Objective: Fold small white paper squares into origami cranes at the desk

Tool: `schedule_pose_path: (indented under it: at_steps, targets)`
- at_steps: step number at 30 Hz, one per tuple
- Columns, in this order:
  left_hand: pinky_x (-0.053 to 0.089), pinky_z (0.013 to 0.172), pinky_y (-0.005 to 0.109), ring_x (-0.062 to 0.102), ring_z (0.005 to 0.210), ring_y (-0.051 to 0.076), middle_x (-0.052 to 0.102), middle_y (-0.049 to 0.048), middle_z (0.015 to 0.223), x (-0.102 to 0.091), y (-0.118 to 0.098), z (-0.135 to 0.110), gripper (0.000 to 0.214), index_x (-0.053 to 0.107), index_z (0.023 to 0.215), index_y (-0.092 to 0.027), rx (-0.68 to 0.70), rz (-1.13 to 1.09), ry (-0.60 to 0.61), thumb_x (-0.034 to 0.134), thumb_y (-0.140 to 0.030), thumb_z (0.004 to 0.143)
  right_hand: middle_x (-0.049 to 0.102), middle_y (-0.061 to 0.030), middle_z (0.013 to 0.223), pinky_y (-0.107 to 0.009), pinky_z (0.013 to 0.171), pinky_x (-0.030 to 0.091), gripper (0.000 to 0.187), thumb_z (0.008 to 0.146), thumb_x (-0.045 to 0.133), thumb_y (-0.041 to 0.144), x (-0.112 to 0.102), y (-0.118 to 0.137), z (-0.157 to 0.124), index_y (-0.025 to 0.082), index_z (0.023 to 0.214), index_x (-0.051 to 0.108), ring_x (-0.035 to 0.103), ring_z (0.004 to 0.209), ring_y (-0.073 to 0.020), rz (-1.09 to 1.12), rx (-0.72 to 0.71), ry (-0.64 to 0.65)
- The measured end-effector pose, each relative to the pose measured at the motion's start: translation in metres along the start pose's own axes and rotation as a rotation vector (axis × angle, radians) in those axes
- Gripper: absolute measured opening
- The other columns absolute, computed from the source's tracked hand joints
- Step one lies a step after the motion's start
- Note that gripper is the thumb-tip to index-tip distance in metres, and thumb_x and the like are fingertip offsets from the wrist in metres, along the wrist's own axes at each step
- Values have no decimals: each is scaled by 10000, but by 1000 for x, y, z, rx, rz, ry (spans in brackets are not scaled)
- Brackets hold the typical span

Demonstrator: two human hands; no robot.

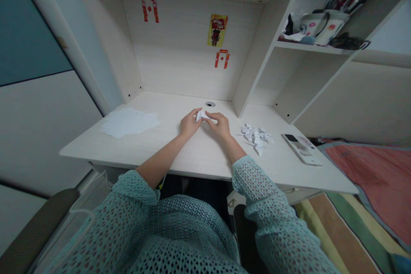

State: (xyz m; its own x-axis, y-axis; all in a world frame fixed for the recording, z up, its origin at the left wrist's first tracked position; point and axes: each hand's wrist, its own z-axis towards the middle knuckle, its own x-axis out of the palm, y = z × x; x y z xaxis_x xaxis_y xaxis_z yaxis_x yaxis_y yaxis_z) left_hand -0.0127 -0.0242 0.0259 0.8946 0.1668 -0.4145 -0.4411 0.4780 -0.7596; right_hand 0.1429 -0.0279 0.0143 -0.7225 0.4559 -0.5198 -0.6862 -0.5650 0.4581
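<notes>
A small folded piece of white paper (202, 115) lies on the pale wooden desk (192, 158), pinched between both hands. My left hand (189, 123) grips its left side with curled fingers. My right hand (218, 124) presses and pinches its right side. Both forearms reach forward from teal knitted sleeves, and the hands meet at the middle of the desk.
A stack of flat white sheets (128, 122) lies at the left of the desk. A heap of folded paper pieces (257, 135) and a phone (302, 149) lie at the right. A cable hole (210, 104) sits behind the hands. Mugs with scissors (324, 23) stand on the right shelf.
</notes>
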Motion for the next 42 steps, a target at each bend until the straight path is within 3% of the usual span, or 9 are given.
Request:
schedule_pose_path:
  at_steps: [11, 20, 31, 42]
  targets:
    - [488, 699, 250, 615, 783, 145, 639, 36, 1059, 3, 2, 0, 420, 560, 1170, -263, 14, -139, 28, 594, -241, 751, 697, -34, 982, -334, 848, 457, 283, 830, 562, 336, -3, 0, 1, 247, 1082, 653, 607, 893, -189, -81, -10, -14]
    - [486, 775, 267, 605, 889, 154, 634, 41, 1056, 10, 10, 3, 371, 599, 1095, -244, 10, -230, -22, 612, -224, 725, 697, -16, 975, -325, 831, 451, 279, 834, 555, 254, -1, -3, -1, 280, 1097, 643, 594, 879, -181, -112, -52, 5]
    - [491, 788, 279, 597, 966, 172, 630, 74, 1074, 8, 10, 9, 353, 593, 1061, -196, -119, -439, -14, 609, -193, 708, 704, -7, 961, -342, 810, 472, 240, 834, 552, 279, -1, 0, 0, 282, 1043, 672, 599, 847, -184, -67, -13, -28]
    - [483, 628, 227, 624, 764, 137, 646, 91, 1045, 12, 12, 12, 420, 561, 1127, -165, -263, -558, 24, 581, -211, 710, 707, -12, 942, -331, 798, 468, 227, 835, 555, 288, -2, 0, 0, 276, 1023, 681, 593, 824, -180, -93, -40, -10]
